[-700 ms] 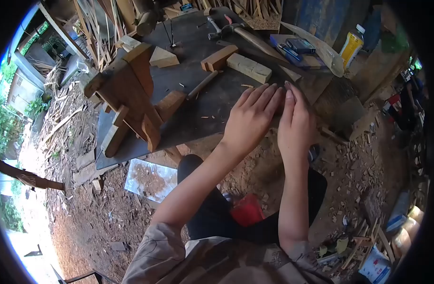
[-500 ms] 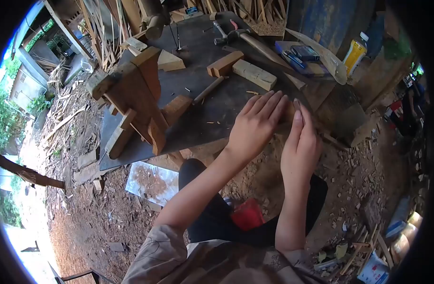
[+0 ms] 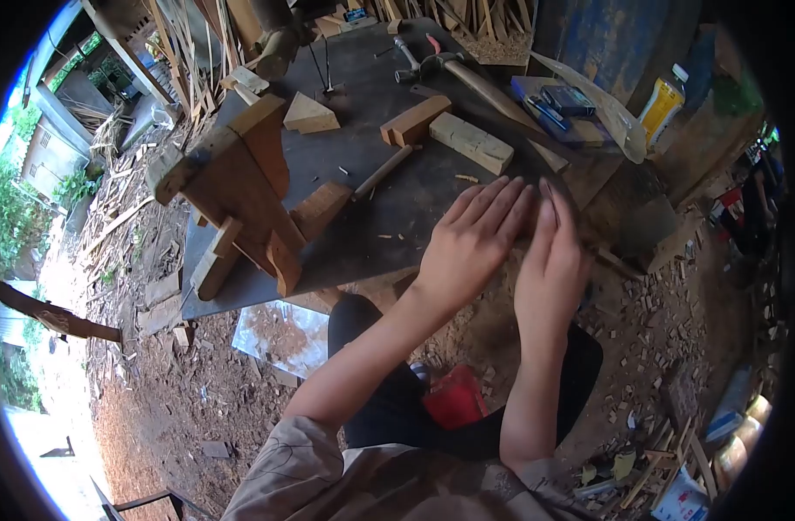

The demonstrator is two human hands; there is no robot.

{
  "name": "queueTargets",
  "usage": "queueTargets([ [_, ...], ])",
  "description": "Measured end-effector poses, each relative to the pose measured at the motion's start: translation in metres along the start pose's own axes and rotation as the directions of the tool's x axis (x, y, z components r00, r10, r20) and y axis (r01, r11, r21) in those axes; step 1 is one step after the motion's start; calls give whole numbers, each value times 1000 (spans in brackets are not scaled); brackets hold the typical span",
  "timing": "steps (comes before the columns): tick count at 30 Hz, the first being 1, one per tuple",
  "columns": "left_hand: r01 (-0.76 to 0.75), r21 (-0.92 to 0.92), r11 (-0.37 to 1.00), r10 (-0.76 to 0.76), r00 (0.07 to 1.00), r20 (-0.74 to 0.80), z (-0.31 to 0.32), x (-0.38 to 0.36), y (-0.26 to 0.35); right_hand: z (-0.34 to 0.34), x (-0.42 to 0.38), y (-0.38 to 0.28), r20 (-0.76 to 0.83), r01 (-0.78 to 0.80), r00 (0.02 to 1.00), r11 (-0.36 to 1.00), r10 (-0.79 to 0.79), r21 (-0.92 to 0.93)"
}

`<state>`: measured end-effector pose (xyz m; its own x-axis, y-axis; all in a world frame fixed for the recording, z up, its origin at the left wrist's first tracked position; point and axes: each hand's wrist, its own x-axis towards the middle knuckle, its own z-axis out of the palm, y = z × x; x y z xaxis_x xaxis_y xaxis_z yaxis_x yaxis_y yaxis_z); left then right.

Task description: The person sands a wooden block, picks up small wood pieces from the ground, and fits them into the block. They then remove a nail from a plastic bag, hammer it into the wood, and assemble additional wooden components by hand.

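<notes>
My left hand (image 3: pixel 469 247) is held out over the near right edge of the dark worktable (image 3: pixel 441 204), fingers long and pressed together. Close beside it, my right hand (image 3: pixel 555 252) is upright, with its thumb against the index finger. Between the two hands shows a sliver of a brown wooden piece (image 3: pixel 528 226), mostly covered by the fingers. Just beyond the left fingertips lie a pale wood block (image 3: pixel 471 143) and a redder block (image 3: pixel 415 120). A round wooden stick (image 3: pixel 382 173) lies to their left.
A wooden clamp-like frame (image 3: pixel 250 187) stands on the table's left. A hammer (image 3: pixel 484 87) lies at the back, near pens and a small box (image 3: pixel 567 100) on a purple board. A yellow bottle (image 3: pixel 663 106) stands at the right. Wood scraps (image 3: pixel 666 304) litter the ground.
Both hands are slightly lower in view, and the fingertips have drawn closer together over the wooden piece, hiding more of it. The table things appear slightly shifted with the head.
</notes>
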<state>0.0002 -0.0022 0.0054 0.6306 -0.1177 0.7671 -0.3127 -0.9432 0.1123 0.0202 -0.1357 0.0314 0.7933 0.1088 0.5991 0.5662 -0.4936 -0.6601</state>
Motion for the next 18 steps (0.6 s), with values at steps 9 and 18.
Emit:
queueTargets([
  [9, 4, 7, 1000, -4, 1000, 28, -3, 0, -1, 4, 1, 1, 0, 13, 1000, 997, -13, -79],
  [18, 16, 10, 1000, -16, 998, 57, -6, 2, 2, 3, 1, -3, -2, -23, 1000, 994, 23, -103],
])
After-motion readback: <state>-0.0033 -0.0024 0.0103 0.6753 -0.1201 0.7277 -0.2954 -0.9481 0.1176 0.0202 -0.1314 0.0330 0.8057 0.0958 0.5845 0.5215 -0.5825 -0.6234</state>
